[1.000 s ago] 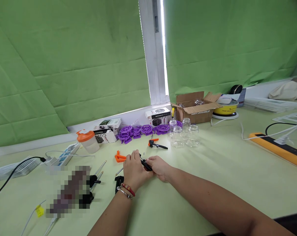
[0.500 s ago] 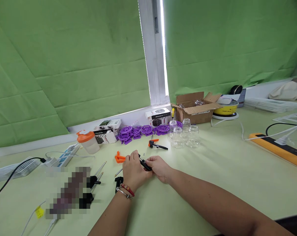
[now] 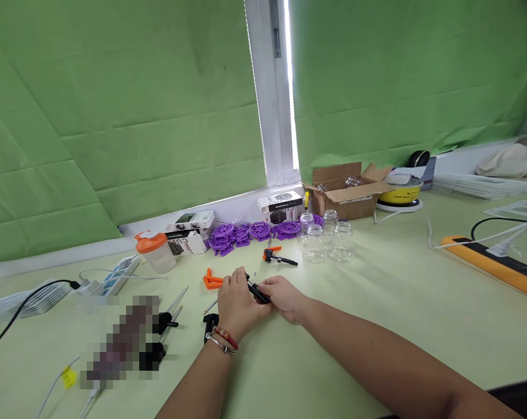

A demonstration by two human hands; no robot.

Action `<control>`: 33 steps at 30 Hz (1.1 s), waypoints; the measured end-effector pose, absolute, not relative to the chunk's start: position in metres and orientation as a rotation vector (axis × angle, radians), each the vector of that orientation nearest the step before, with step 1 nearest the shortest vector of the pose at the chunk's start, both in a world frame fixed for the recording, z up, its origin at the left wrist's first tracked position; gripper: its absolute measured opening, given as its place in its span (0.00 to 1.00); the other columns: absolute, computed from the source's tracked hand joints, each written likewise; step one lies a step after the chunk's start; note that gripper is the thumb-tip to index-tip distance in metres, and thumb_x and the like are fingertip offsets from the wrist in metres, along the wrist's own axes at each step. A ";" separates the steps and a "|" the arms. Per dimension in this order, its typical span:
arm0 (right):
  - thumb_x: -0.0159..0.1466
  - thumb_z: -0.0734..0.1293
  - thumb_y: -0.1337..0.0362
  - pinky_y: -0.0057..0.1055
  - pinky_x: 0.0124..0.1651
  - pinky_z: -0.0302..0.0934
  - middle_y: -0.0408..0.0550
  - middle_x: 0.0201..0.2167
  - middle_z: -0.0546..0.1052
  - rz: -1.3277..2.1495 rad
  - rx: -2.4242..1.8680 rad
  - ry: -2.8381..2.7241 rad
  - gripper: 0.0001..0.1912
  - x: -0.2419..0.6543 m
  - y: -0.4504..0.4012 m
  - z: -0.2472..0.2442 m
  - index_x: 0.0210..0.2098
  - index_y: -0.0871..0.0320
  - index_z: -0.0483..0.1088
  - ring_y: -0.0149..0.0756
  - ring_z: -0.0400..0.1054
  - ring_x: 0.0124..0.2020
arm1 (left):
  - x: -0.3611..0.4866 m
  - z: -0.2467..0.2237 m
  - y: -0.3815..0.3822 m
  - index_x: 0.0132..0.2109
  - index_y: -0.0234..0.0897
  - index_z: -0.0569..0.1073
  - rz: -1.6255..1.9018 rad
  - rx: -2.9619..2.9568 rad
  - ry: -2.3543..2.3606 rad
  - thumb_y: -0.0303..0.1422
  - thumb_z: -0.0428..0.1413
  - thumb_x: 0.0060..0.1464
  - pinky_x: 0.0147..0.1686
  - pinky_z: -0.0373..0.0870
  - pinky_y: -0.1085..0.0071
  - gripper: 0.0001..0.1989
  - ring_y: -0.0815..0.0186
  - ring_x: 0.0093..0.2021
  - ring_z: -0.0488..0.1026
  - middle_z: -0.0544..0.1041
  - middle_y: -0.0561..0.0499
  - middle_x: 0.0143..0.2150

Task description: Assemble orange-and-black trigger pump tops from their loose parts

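Observation:
My left hand (image 3: 239,302) and my right hand (image 3: 285,298) meet over the middle of the table. Between them is a slim black plastic part (image 3: 258,294), with the fingers of both hands closed on it; my fingers cover much of it. A thin metal rod (image 3: 209,307) lies just left of my left hand. An orange plastic bracket (image 3: 211,280) rests beyond that hand. Partly hidden by my left wrist is another black piece (image 3: 211,325). Farther back lies a black-and-orange part with a handle (image 3: 280,258).
Purple plastic rings (image 3: 260,231) and several glass jars (image 3: 315,244) stand behind my hands, near an open cardboard box (image 3: 350,198). To the left are an orange-lidded cup (image 3: 156,253) and black-handled metal rods (image 3: 165,323). A yellow power strip (image 3: 499,265) lies at right.

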State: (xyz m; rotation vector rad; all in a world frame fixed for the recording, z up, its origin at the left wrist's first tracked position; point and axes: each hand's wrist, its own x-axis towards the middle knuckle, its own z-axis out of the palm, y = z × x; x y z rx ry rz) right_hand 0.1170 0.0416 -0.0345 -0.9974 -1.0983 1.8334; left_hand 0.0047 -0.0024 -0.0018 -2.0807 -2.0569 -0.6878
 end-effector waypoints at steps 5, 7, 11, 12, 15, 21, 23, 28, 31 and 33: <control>0.50 0.71 0.59 0.27 0.25 0.55 0.42 0.18 0.70 1.873 -0.977 -1.166 0.11 0.124 0.045 -0.028 0.23 0.61 0.68 0.30 0.63 0.21 | 0.000 0.005 -0.003 0.55 0.36 0.59 -0.784 -2.134 -2.197 0.49 0.60 0.32 0.46 0.60 0.62 0.42 0.52 0.51 0.65 0.69 0.43 0.51; 0.49 0.71 0.59 0.26 0.23 0.51 0.40 0.16 0.68 1.853 -0.972 -1.218 0.12 0.128 0.044 -0.022 0.22 0.61 0.68 0.27 0.59 0.19 | -0.002 0.008 -0.004 0.54 0.37 0.60 -0.836 -2.174 -2.245 0.50 0.60 0.31 0.44 0.62 0.64 0.42 0.53 0.50 0.66 0.69 0.45 0.48; 0.49 0.71 0.58 0.26 0.24 0.49 0.39 0.16 0.65 1.829 -0.955 -1.223 0.14 0.130 0.040 -0.014 0.20 0.61 0.66 0.26 0.55 0.19 | -0.002 0.014 -0.007 0.51 0.38 0.61 -0.903 -2.187 -2.212 0.51 0.61 0.29 0.43 0.63 0.63 0.41 0.54 0.48 0.67 0.70 0.46 0.46; 0.49 0.71 0.57 0.26 0.24 0.49 0.39 0.16 0.65 1.831 -0.951 -1.219 0.14 0.130 0.040 -0.013 0.20 0.61 0.66 0.26 0.55 0.20 | -0.001 0.014 -0.008 0.51 0.38 0.62 -0.910 -2.182 -2.200 0.51 0.61 0.29 0.43 0.63 0.63 0.40 0.54 0.48 0.67 0.70 0.46 0.46; 0.48 0.72 0.56 0.26 0.24 0.48 0.38 0.16 0.64 1.840 -0.950 -1.234 0.15 0.130 0.038 -0.012 0.21 0.61 0.66 0.26 0.54 0.20 | -0.001 0.014 -0.009 0.50 0.38 0.62 -0.935 -2.174 -2.197 0.51 0.61 0.28 0.43 0.63 0.62 0.40 0.53 0.49 0.66 0.70 0.45 0.46; 0.48 0.72 0.59 0.26 0.24 0.50 0.38 0.14 0.65 1.900 -0.930 -1.274 0.14 0.139 0.043 -0.005 0.20 0.61 0.66 0.25 0.56 0.19 | -0.002 0.015 -0.009 0.51 0.39 0.61 -1.096 -2.239 -2.251 0.50 0.63 0.27 0.43 0.64 0.63 0.42 0.56 0.47 0.68 0.70 0.46 0.46; 0.48 0.72 0.60 0.26 0.24 0.52 0.40 0.15 0.66 1.898 -0.898 -1.315 0.13 0.145 0.045 0.002 0.20 0.61 0.67 0.25 0.57 0.19 | -0.003 0.018 -0.011 0.51 0.38 0.61 -1.207 -2.278 -2.273 0.49 0.64 0.28 0.44 0.64 0.62 0.42 0.57 0.46 0.68 0.70 0.46 0.47; 0.51 0.70 0.59 0.28 0.27 0.58 0.41 0.17 0.69 1.698 -0.744 -1.503 0.11 0.164 0.045 0.024 0.25 0.61 0.69 0.27 0.61 0.20 | -0.008 0.026 -0.017 0.53 0.35 0.60 -1.639 -2.574 -2.292 0.45 0.63 0.34 0.47 0.63 0.62 0.39 0.58 0.48 0.66 0.69 0.43 0.48; 0.54 0.68 0.58 0.29 0.28 0.60 0.43 0.18 0.70 1.540 -0.727 -1.652 0.11 0.175 0.038 0.033 0.28 0.61 0.71 0.29 0.63 0.22 | -0.010 0.027 -0.021 0.52 0.36 0.62 -1.972 -2.858 -2.200 0.48 0.58 0.39 0.41 0.65 0.65 0.34 0.59 0.46 0.66 0.69 0.43 0.48; 0.55 0.68 0.57 0.27 0.27 0.60 0.46 0.23 0.73 1.436 -0.742 -1.716 0.11 0.181 0.031 0.035 0.30 0.61 0.72 0.29 0.64 0.23 | -0.009 0.027 -0.024 0.53 0.38 0.63 -2.191 -3.007 -2.136 0.51 0.54 0.42 0.35 0.65 0.68 0.33 0.61 0.42 0.67 0.68 0.44 0.48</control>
